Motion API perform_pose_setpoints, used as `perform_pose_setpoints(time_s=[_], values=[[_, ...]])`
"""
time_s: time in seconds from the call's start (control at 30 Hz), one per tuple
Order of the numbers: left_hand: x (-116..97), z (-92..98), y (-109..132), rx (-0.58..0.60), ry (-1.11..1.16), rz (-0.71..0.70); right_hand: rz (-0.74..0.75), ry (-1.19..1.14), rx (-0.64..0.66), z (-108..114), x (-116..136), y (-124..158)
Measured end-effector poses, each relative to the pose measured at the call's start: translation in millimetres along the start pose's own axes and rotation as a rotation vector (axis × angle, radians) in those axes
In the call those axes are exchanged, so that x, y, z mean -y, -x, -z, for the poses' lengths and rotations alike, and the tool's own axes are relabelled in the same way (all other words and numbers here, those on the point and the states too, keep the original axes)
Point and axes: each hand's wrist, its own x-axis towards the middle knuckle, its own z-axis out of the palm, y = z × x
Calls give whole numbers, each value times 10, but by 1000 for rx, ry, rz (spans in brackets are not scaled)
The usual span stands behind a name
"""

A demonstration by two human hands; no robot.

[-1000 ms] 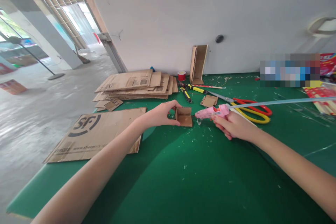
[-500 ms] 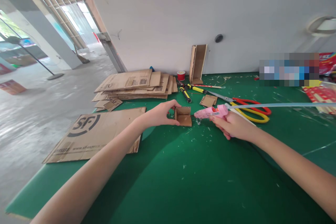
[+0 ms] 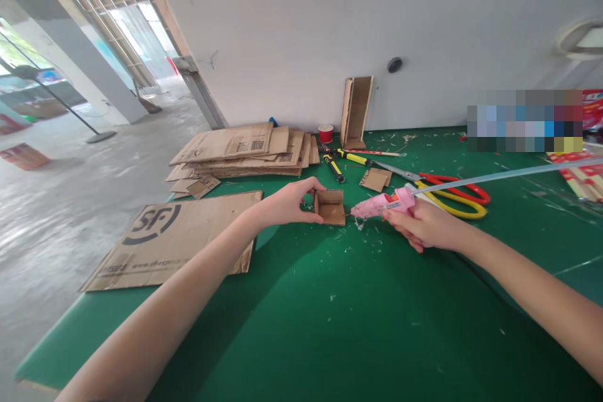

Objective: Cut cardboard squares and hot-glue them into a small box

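Observation:
My left hand (image 3: pixel 298 202) pinches the left side of a small folded cardboard piece (image 3: pixel 333 208), with its thumb and fingers at opposite corners. That piece has a base and raised walls at the back and left, and its right side is open. My right hand (image 3: pixel 426 224) is wrapped round the handle of a pink hot glue gun (image 3: pixel 384 203). The gun's nozzle points left, right at the open right edge of the cardboard piece; whether it touches is too small to tell. A long clear glue stick (image 3: pixel 509 173) runs out of the gun's back to the right.
Stacked cardboard sheets (image 3: pixel 235 151) and a large printed sheet (image 3: pixel 188 232) lie left. Behind are a tall cardboard trough (image 3: pixel 358 114), a red spool (image 3: pixel 325 133), yellow-handled pliers (image 3: pixel 333 168), a cardboard scrap (image 3: pixel 375 179) and large scissors (image 3: pixel 452 195). The green table's (image 3: pixel 330 326) left edge drops to floor.
My right hand and the glue gun have shifted slightly right and down, and the glue stick now slants upward. My left hand still holds the cardboard piece in nearly the same place.

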Motion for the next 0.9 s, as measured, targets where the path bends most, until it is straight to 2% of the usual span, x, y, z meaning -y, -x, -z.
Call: perform_pose_setpoints(time_s=[0.43, 0.57, 0.63, 0.73, 0.9], values=[[-13, 5, -1, 3, 0, -9, -3, -11, 87, 30, -11, 14], [-12, 6, -3, 2, -4, -10, 1, -77, 89, 25, -8, 20], [-10, 5, -2, 5, -3, -11, 11, -155, 58, 11, -11, 12], [-7, 6, 3, 4, 2, -14, 29, -265, -60, -27, -23, -15], [-15, 18, 13, 2, 15, -4, 16, -323, -201, -94, -44, -52]])
